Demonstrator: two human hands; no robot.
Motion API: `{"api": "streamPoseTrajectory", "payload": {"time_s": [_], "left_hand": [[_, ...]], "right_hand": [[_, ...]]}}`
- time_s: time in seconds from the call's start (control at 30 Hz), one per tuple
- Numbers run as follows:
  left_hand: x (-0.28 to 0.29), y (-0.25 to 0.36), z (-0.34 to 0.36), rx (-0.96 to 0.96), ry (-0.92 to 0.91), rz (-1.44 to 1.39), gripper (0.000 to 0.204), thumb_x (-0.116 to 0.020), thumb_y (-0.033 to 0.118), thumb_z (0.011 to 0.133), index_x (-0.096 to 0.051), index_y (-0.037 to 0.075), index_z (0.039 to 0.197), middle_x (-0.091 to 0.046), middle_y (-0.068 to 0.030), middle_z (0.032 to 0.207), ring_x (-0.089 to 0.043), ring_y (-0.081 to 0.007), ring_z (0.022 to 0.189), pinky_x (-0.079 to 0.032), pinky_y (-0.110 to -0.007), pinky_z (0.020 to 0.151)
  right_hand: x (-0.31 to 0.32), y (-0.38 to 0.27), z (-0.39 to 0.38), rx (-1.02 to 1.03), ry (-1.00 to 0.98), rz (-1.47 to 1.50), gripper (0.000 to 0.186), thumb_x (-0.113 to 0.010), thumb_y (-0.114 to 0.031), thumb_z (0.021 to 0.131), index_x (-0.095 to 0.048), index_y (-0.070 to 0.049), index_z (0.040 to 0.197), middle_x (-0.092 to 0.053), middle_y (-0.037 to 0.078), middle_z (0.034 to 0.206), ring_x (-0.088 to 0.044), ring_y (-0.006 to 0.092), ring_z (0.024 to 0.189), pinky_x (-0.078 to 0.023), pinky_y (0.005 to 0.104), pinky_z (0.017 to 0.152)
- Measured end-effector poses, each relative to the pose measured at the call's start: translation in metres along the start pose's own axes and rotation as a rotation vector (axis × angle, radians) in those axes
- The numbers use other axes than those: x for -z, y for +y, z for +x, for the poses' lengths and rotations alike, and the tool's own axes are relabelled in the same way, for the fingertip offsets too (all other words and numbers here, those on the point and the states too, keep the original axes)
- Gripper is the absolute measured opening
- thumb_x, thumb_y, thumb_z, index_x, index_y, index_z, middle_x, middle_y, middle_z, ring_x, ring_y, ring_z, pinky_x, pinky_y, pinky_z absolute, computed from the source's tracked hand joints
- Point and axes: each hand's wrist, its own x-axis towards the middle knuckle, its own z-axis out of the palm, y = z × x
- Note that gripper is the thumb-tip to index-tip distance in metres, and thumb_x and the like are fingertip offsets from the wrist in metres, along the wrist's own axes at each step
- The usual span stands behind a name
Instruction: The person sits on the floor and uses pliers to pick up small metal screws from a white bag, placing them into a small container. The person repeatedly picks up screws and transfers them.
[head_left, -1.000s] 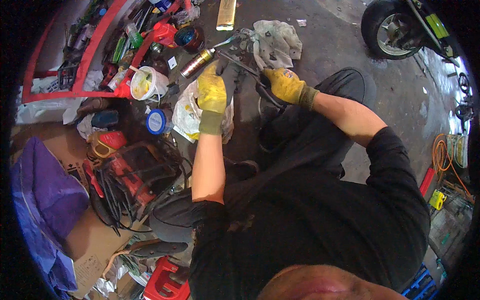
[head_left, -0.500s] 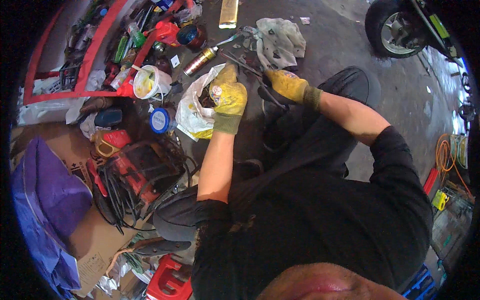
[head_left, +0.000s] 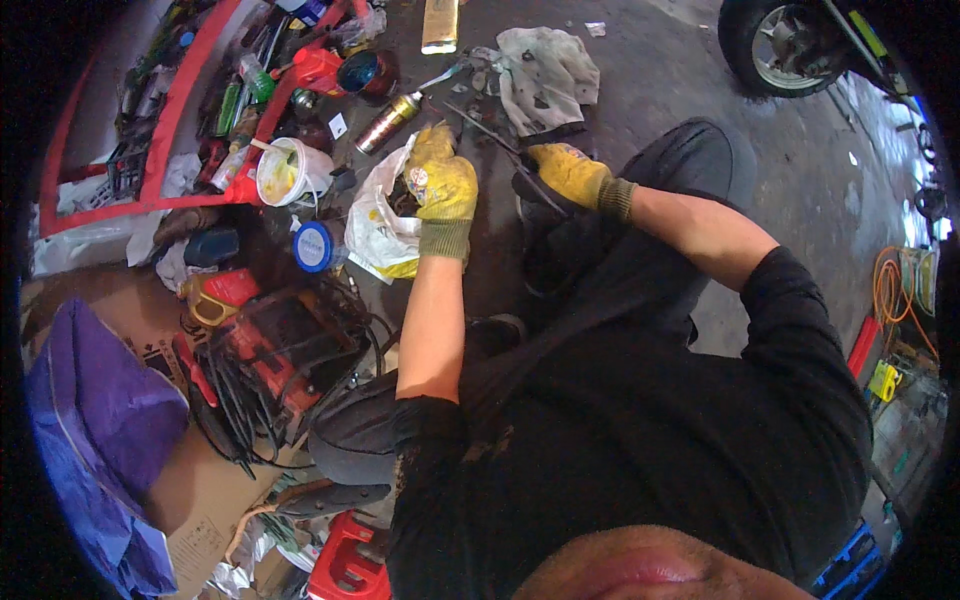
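Note:
My left hand, in a yellow work glove, is closed at the open mouth of a white plastic bag; what its fingers grip is hidden. My right hand, gloved the same, grips a long, thin dark tool angled up and left, its far part beside a gold spray can. A stained grey cloth lies beyond the hands. A white bucket with yellow contents and a blue-lidded tub stand left of the bag.
Red-edged trays of bottles and tools are at upper left. A red machine with cables, purple sheet and cardboard lie at lower left. My bent leg is right of the hands. A wheel is upper right, an orange hose far right.
My left hand has turned over and moved right onto the bag's mouth, with more of the white bag now showing to its left. My right hand stays on the dark tool.

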Motion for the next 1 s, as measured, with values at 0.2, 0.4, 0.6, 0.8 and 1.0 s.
{"api": "streamPoseTrajectory", "payload": {"time_s": [0.2,0.4,0.6,0.8,1.0], "left_hand": [[-0.006,-0.001,0.0,-0.012,-0.005,0.102,0.032,-0.06,0.002,0.075,-0.072,0.0,0.106,-0.071,-0.0209,0.109,-0.066,-0.0385,0.106,-0.052,-0.044,0.096],[-0.008,-0.007,0.001,0.019,-0.032,0.078,0.029,-0.068,0.009,0.079,-0.072,0.003,0.106,-0.07,-0.0213,0.11,-0.066,-0.0396,0.105,-0.052,-0.042,0.095],[-0.017,-0.019,-0.007,0.254,0.016,-0.336,0.029,-0.07,0.014,0.09,-0.071,0.0,0.115,-0.072,-0.0131,0.112,-0.068,-0.0243,0.1,-0.053,-0.036,0.091],[0.018,0.025,0.012,0.824,-0.134,-1.059,0.026,-0.069,0.011,0.091,-0.069,-0.003,0.114,-0.072,-0.0055,0.103,-0.068,-0.0167,0.091,-0.053,-0.028,0.081],[0.036,0.02,0.009,0.692,-0.149,-1.186,0.024,-0.063,0.006,0.094,-0.067,0.0,0.116,-0.071,-0.0064,0.104,-0.069,-0.0207,0.092,-0.058,-0.035,0.081]], "right_hand": [[0.0,0.003,-0.006,0.052,-0.09,-0.01,0.049,-0.063,-0.044,0.089,-0.068,-0.004,0.117,-0.068,0.025,0.114,-0.063,0.0399,0.112,-0.051,0.0466,0.091],[0.003,0.012,-0.01,0.321,-0.157,-0.109,0.042,-0.063,-0.037,0.091,-0.067,-0.007,0.121,-0.065,0.022,0.12,-0.063,0.0384,0.111,-0.051,0.0449,0.092],[0.007,0.013,-0.008,0.088,-0.294,0.553,0.043,-0.062,-0.03,0.093,-0.061,-0.01,0.131,-0.061,0.02,0.125,-0.061,0.0392,0.112,-0.049,0.0441,0.096],[0.004,0.008,0.009,-0.033,-0.015,0.005,0.044,-0.06,-0.03,0.094,-0.058,-0.005,0.131,-0.065,0.023,0.116,-0.063,0.04,0.11,-0.049,0.0438,0.095],[0.02,-0.015,0.014,0.084,0.084,-0.255,0.041,-0.055,-0.019,0.089,-0.057,-0.002,0.126,-0.068,0.022,0.111,-0.066,0.0373,0.106,-0.051,0.0461,0.092]]}}
